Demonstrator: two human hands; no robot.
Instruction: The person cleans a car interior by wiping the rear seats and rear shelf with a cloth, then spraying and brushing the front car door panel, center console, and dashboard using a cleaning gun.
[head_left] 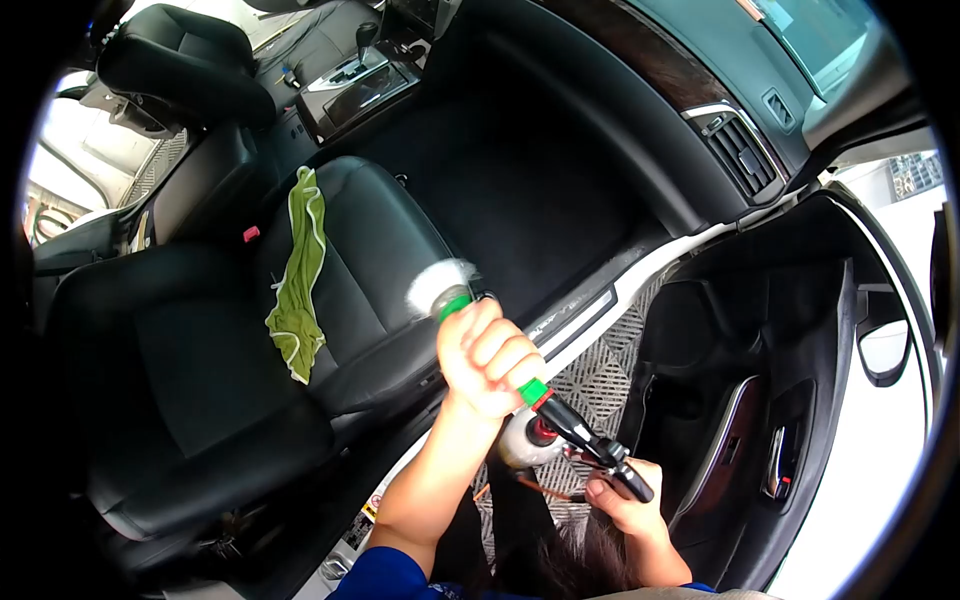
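My left hand is wrapped round the green and black barrel of an air cleaning gun. A round white brush head at the gun's tip looks blurred, close to the front edge of the black car seat; I cannot tell whether it touches. My right hand is closed round the gun's rear grip, its fingers partly hidden. A whitish bottle with a red neck hangs beneath the gun. Across the seat cushion lies a crumpled green cloth with pale edging.
The open car door stands at the right, with the door sill in front of me. Beyond the seat are the centre console and another seat. An air vent sits in the dashboard. An orange hose runs below the gun.
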